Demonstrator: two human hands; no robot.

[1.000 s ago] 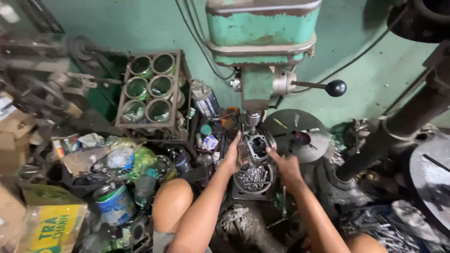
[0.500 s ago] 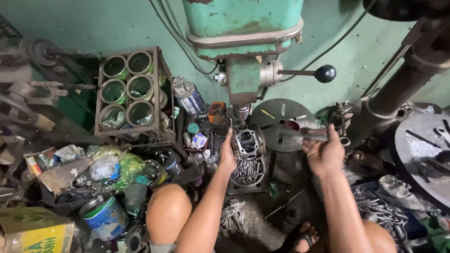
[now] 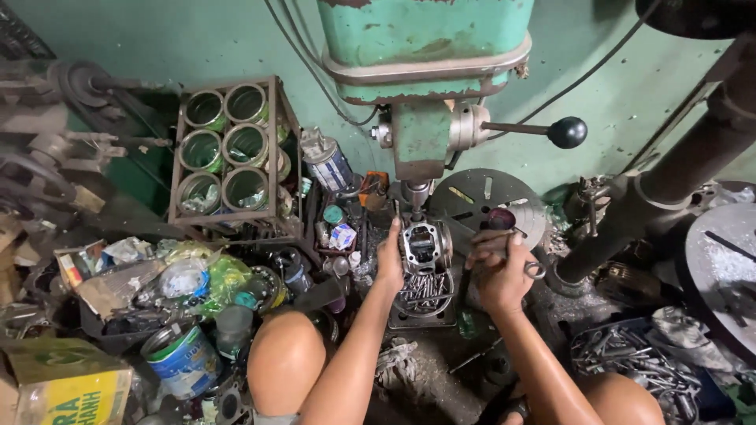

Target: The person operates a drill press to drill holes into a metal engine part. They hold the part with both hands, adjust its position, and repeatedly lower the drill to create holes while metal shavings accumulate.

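Engine casting (image 3: 425, 245), grey metal, sits under the green drill press (image 3: 421, 86), above a heap of bolts (image 3: 424, 290). Left of it stands a rack of tins (image 3: 228, 149). My left hand (image 3: 390, 260) presses flat against the casting's side, fingers released; my right hand (image 3: 504, 267) is clenched around a metal key (image 3: 529, 266).

Right hand (image 3: 504, 271) fingers wrap a tool (image 3: 529, 264); only its ring end shows, type unclear. Left hand (image 3: 390, 264) covers the metal part's (image 3: 425, 245) near side. Drill press (image 3: 425, 71) above both hands cut off by top edge.
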